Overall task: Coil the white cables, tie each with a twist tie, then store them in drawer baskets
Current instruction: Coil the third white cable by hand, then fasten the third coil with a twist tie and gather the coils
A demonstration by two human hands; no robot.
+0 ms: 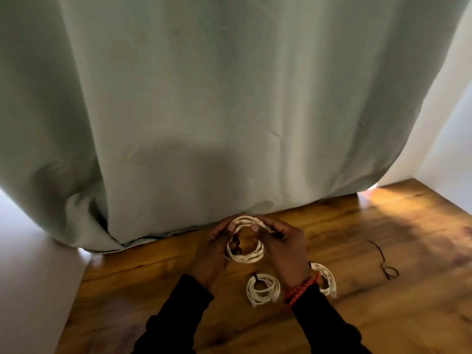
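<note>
Both hands hold one coiled white cable [251, 255] upright above the wooden table [357, 315]. My left hand [214, 249] grips the coil's left side, thumb on its top. My right hand [283, 246] grips the right side and pinches the cable's plug end near the top, with something dark between the fingers. A second coiled white cable [263, 290] lies flat on the table below the hands, a dark tie on it. A third coil [327, 279] lies partly hidden behind my right wrist. A loose dark twist tie [385, 264] lies to the right.
A pale green curtain [229, 111] hangs down to the table's far edge right behind the hands. White walls [449, 129] flank both sides. The table's left edge runs diagonally at the lower left. No drawer baskets are in view.
</note>
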